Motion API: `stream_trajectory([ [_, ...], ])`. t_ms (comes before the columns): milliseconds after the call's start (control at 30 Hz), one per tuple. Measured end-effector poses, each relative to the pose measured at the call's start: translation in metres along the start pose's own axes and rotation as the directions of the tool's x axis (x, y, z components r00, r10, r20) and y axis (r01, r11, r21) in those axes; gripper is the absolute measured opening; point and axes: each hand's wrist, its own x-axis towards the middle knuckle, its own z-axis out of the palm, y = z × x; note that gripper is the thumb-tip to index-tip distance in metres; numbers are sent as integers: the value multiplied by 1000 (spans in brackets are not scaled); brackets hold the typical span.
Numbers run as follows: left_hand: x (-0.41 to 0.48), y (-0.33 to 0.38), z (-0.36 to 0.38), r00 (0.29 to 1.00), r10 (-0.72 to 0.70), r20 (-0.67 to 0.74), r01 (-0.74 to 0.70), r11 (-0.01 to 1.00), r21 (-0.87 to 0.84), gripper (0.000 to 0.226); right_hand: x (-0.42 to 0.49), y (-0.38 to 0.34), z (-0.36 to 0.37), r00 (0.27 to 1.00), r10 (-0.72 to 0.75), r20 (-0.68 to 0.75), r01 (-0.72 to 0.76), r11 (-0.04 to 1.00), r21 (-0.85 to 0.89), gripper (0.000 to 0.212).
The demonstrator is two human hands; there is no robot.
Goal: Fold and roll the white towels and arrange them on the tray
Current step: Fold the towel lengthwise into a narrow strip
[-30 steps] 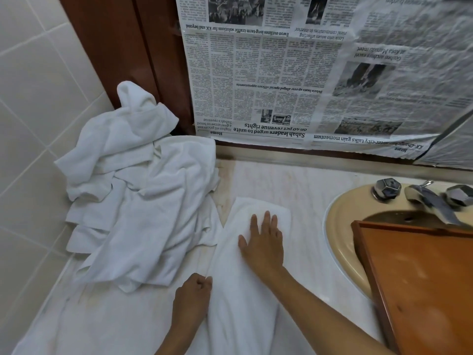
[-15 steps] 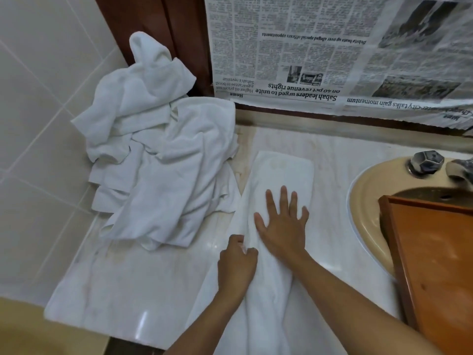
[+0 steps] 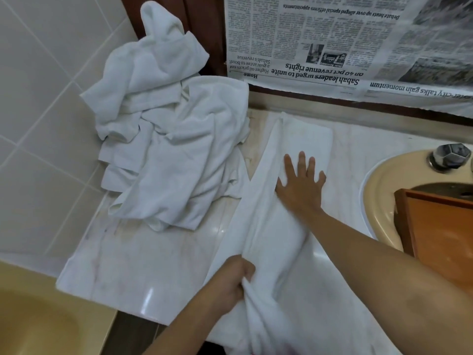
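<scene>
Left hand (image 3: 234, 280): nearest to the camera; its fingers were curled tight round a bunched fold of the long towel (image 3: 268, 239).
Long towel: one, laid as a narrow strip on the marble counter (image 3: 153, 257), running from the near edge away toward the wall; the gripped fold was on its left side, at the near part.
Right hand (image 3: 300, 185): farther along the same towel, palm down, fingers straight and spread, pressing the cloth flat and clasping nothing.
Wooden tray (image 3: 440, 234): one, at the right, lying over the basin (image 3: 378, 180), apart from the towel; only a part was in view.
Towel pile (image 3: 166, 139): one crumpled white heap at the left, against the tiled wall (image 3: 38, 98), just beside the long towel; how many towels it held could not be told.
Tap handle (image 3: 450, 157): one in view, behind the basin.
Newspaper (image 3: 332, 42): sheets covering the back wall, printed upside down.
</scene>
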Motion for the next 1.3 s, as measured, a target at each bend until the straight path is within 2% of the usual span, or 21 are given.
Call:
stream_trajectory([
  [67,-4,-1,-28,999,-7,-40,8,999,35,31,2,-1,3,1000,15,-9,-15,1000,6,73],
  [133,-3,-4,-46,995,29,-91,-15,989,146,29,3,-1,4,1000,22,-15,-22,1000,2,71],
  [200,0,-7,-52,981,112,-161,-60,953,298,25,3,-1,5,1000,17,-21,-17,1000,3,70],
  [300,1,5,-42,913,294,-283,-117,853,509,29,2,-2,6,999,18,-31,-19,1000,-5,70],
  [467,30,50,-6,840,489,-237,-204,688,696,42,4,-1,6,1000,24,-1,-24,1000,0,70],
  [567,54,69,2,796,558,-236,-209,619,757,27,4,-1,4,1000,19,9,-19,1000,-1,71],
  [667,65,72,-6,766,585,-265,-231,635,737,29,3,0,1,1000,13,10,-13,1000,14,73],
  [767,62,68,-16,720,612,-327,-218,647,730,22,3,1,0,1000,9,12,-10,999,42,76],
  [933,44,38,-23,715,658,-236,-206,521,828,24,2,-1,-2,1000,15,-11,-14,1000,26,77],
  [1033,28,14,-32,710,648,-275,-189,552,812,24,5,0,-5,1000,-7,9,7,1000,11,77],
  [1200,22,8,-42,756,523,-394,-190,751,633,22,7,2,-6,999,-21,33,21,1000,12,75],
  [1300,18,15,-37,735,530,-422,-202,766,610,21,5,1,-6,999,-23,28,23,1000,20,74],
])
